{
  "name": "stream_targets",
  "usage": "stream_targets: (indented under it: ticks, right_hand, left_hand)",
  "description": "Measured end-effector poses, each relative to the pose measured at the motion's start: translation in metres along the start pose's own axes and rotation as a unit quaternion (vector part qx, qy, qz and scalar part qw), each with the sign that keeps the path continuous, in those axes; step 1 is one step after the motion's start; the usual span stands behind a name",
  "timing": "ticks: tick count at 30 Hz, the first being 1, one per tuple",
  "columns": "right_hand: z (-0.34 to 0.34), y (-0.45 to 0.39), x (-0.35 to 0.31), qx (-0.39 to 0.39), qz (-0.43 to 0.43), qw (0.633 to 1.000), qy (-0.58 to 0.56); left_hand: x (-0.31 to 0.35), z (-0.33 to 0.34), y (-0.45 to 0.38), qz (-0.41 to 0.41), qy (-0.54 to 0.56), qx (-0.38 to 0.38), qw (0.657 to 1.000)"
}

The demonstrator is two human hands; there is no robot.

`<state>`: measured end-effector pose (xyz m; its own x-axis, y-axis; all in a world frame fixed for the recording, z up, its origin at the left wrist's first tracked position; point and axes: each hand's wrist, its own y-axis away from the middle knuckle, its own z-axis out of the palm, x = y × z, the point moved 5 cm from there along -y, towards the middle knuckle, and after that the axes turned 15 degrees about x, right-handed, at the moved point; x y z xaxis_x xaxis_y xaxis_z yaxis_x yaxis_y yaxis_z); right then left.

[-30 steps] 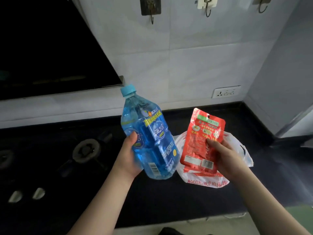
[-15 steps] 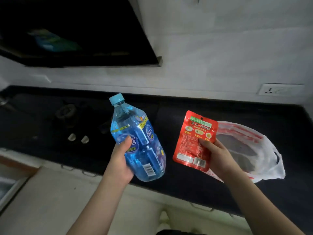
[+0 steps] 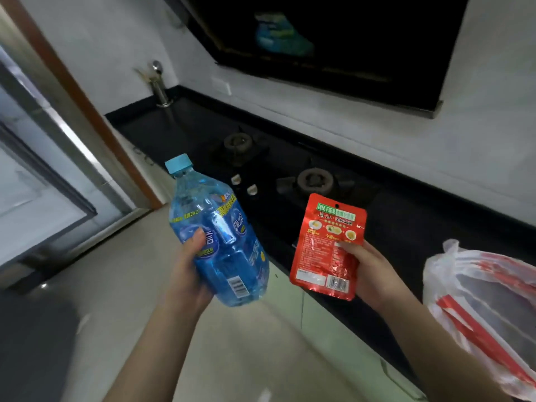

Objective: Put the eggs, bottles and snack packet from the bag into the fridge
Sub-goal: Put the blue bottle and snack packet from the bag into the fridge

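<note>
The left hand [image 3: 188, 274] grasps a blue bottle [image 3: 220, 236]. The right hand [image 3: 368, 274] grips a red snack packet [image 3: 327, 248]. The bag [image 3: 481, 300] lies on the counter's right end.

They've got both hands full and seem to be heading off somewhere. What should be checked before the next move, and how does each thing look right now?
1. Left hand grips the blue bottle: ok.
2. Bottle cap on: ok.
3. Right hand holds the red snack packet: ok.
4. Plastic bag resting on the counter: ok.
5. Fridge in sight and open: cannot tell.
6. Eggs already put away: cannot tell.
</note>
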<state>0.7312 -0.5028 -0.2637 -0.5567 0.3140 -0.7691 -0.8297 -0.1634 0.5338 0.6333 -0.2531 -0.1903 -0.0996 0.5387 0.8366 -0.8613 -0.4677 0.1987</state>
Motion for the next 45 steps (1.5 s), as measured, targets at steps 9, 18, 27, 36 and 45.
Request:
stream_targets:
  ticks: [9,18,27,36,45]
  right_hand:
    - [0.171,0.019,0.084,-0.089,0.041,0.993,0.066]
    - [0.357,0.052,0.149,-0.201,0.053,0.969,0.131]
    - [0.481,0.077,0.203,-0.302,0.08,0.929,0.201]
    - [0.596,0.042,0.232,-0.378,0.116,0.889,0.232]
    - [0.7,0.039,0.254,-0.467,0.155,0.824,0.281]
  left_hand:
    - [0.105,-0.138,0.031,0.103,0.048,0.047,0.992]
    - [0.194,-0.278,0.077,0.211,0.073,0.154,0.962]
    - [0.248,-0.378,0.111,0.303,0.13,0.28,0.902]
    - [0.282,-0.411,0.067,0.317,0.161,0.367,0.86]
    - [0.323,-0.435,0.046,0.368,0.179,0.42,0.81]
